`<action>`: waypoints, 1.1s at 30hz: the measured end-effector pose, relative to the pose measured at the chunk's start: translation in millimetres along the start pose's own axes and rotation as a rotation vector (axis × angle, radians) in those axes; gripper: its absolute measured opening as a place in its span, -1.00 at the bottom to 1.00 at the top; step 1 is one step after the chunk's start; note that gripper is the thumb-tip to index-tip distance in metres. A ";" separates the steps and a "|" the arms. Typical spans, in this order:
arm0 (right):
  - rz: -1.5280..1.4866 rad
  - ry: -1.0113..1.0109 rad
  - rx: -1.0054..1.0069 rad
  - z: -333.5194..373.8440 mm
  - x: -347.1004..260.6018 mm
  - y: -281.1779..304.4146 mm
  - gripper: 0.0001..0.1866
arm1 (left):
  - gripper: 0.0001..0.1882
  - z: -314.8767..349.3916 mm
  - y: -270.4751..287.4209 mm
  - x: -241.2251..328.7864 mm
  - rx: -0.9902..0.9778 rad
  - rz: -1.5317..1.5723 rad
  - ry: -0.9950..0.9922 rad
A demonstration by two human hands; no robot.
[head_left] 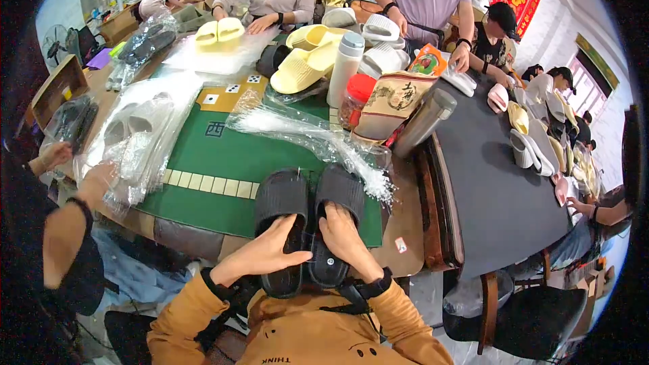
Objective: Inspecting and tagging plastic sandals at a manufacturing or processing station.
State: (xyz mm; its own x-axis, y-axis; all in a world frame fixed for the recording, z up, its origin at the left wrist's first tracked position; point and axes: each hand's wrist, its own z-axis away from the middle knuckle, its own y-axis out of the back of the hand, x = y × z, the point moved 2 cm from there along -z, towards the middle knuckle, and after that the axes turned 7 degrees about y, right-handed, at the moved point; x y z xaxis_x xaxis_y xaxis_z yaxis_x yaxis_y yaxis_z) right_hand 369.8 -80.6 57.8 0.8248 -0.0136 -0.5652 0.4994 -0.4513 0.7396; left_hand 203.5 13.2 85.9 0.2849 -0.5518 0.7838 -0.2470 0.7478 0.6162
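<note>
A pair of black slide slippers lies side by side in front of me at the near edge of the green table mat, toes pointing away. My left hand (265, 255) grips the left slipper (281, 197), fingers reaching under its ribbed strap and thumb stretched toward the other slipper. On the right slipper (339, 190), my right hand (343, 238) has its fingers at the strap opening, tips partly hidden inside. Just beyond the slippers, a bundle of thin clear plastic strands with white ends (304, 128) lies across the mat.
A grey bottle (346, 67), a red-lidded jar (357, 98), a paper snack bag (393, 105) and a steel tumbler (426, 122) stand beyond. Yellow slippers (304, 67) are piled behind. Bagged slippers (138, 128) lie left beside a co-worker's hand (100, 181). Other people work around the tables.
</note>
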 end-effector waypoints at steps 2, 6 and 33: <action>0.001 0.001 0.019 5.5 0.2 7.2 -0.74 | 0.13 -8.0 -4.0 19.7 0.026 0.026 0.188; -0.098 -0.019 -0.152 11.7 -11.9 8.6 -0.77 | 0.12 -9.4 -29.7 19.3 0.040 -0.204 0.103; 0.183 0.243 -0.243 65.3 -61.4 37.7 -0.45 | -0.41 -11.2 -46.5 7.7 0.442 -0.356 0.126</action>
State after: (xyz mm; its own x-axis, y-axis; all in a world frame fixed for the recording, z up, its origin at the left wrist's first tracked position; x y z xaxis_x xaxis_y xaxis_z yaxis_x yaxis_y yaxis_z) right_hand 320.6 -155.0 96.6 0.9305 0.1502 -0.3342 0.3620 -0.2357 0.9019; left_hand 227.6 -21.7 62.4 0.5226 -0.6723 0.5243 -0.4714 0.2846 0.8347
